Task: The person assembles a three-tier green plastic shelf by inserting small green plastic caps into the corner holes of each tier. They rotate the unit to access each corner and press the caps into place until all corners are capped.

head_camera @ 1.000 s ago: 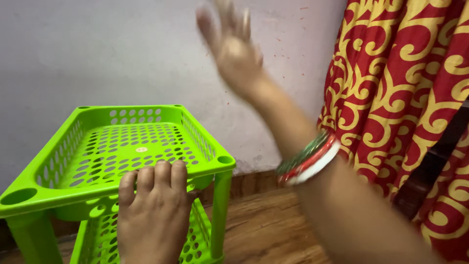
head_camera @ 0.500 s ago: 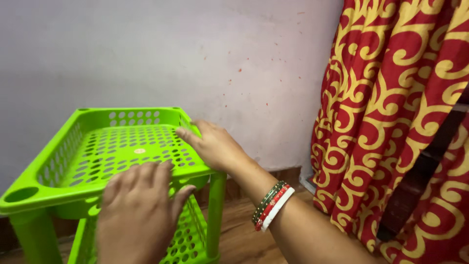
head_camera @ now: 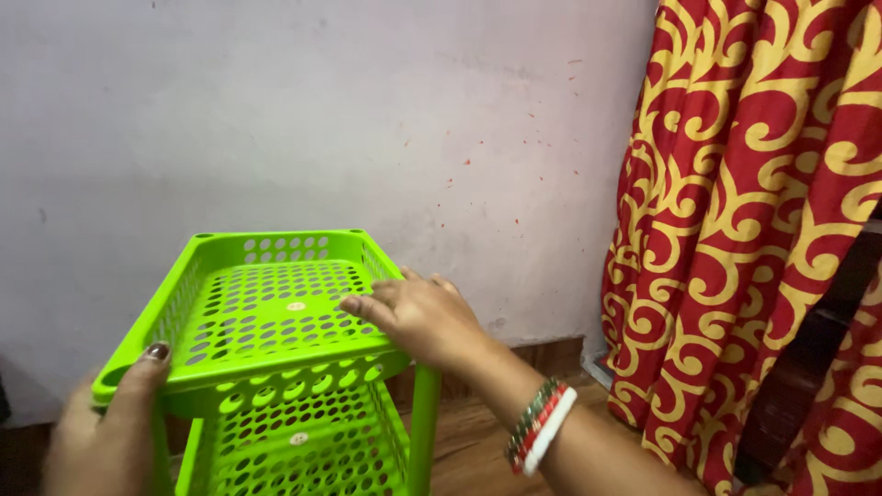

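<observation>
Green perforated plastic fills the lower left of the frame: a tiered rack (head_camera: 276,367) standing on a wooden floor (head_camera: 478,441) against a pale wall (head_camera: 322,110). At the bottom left corner, the left hand (head_camera: 106,432) clasps the rack's near left corner, thumb pressed on the top rim; the other fingers are hidden behind the plastic, so how tightly they close I cannot tell. Moving rightward, the top tray (head_camera: 266,312) sits level, with a second tray visible beneath it. At lower centre the right hand (head_camera: 418,317) rests on the tray's right rim, fingers loosely curled over the edge, bangles (head_camera: 542,427) on the wrist. To handle the rack well, it seems wise to keep both grips on opposite edges at equal height, so the light frame stays square and the legs do not twist. A red and yellow curtain (head_camera: 763,230) hangs at the right.
</observation>
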